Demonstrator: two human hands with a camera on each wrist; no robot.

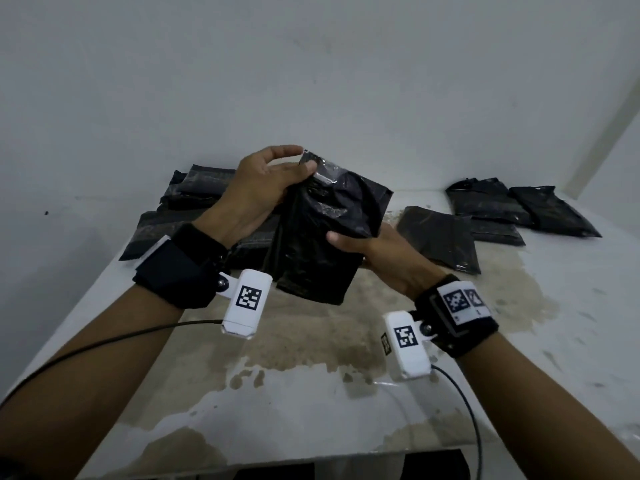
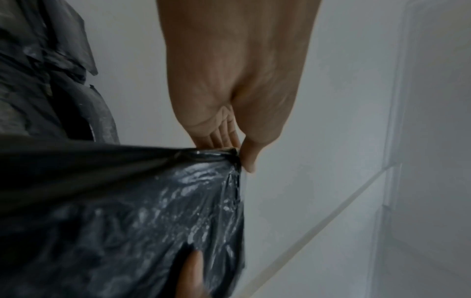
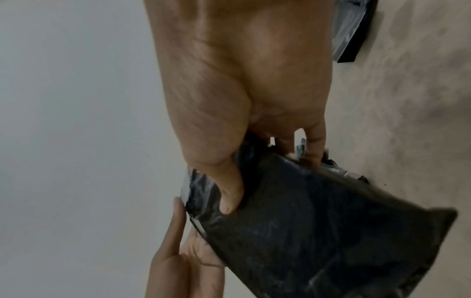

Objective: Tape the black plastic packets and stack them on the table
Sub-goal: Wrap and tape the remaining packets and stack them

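Left hand [image 1: 258, 188] up at the top corner of the black packet [image 1: 322, 237]: thumb laid on the near face over a glossy strip of clear tape [image 1: 325, 174], fingers [image 1: 287, 150] curved over the top edge to the far side, so the taped corner sits pinched between thumb and fingers. Seen from the left wrist, thumb tip pressed against the crinkled top edge, the other fingers tucked behind it, the black film stretching away below.

Right hand [image 1: 377, 251] at the packet's right edge, lower down: thumb across the near face, fingers hidden behind and beneath, gripping the packet between them. From the right wrist, same pinch plain to see, thumb dug into the shiny film, fingers wrapped round the back edge.

Packet held tilted in the air between the 2 hands, clear of the counter [image 1: 311, 358], lower end hanging down toward the wrists.

Beyond the left fingers, against the wall, a pile of black packets [image 1: 194, 192] lying flat, overlapping. Beyond the right fingers, 1 flat packet [image 1: 440, 237] just beside the hand, then further packets [image 1: 519, 206] toward the far right corner, touching and overlapping. Counter surface white, blotched with brown stains. Wrist cameras with cables on both forearms.
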